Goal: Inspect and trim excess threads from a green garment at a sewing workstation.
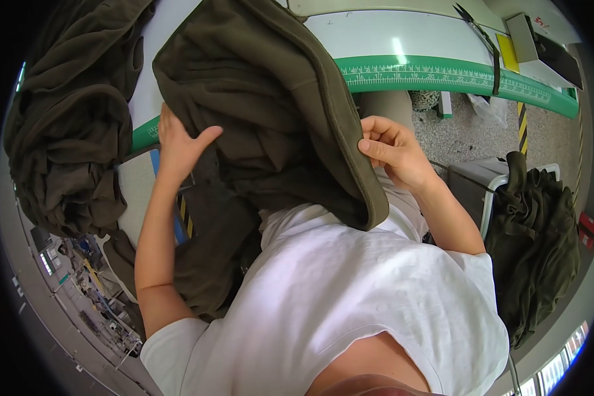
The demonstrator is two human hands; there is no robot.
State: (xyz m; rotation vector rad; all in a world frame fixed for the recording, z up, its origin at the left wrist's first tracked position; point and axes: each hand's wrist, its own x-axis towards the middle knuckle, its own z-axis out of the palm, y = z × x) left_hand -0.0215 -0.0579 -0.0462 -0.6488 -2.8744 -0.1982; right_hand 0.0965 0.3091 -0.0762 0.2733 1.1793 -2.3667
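Observation:
A dark olive-brown fabric garment (264, 92) lies over the table's front edge and hangs down toward my lap. Its long stitched hem runs along the right side. My right hand (393, 148) pinches that hem between thumb and fingers. At the garment's left edge is my left hand (178, 142), thumb spread away from the fingers; the fingertips are partly hidden by the cloth. The inside of the garment is in shadow between my hands.
A green measuring edge (435, 74) borders the white table (369, 36). Black-handled snips (485, 39) lie at the far right, near a small box (541, 49). Similar dark cloth is heaped at left (72, 132) and over a grey bin (478, 175) at right.

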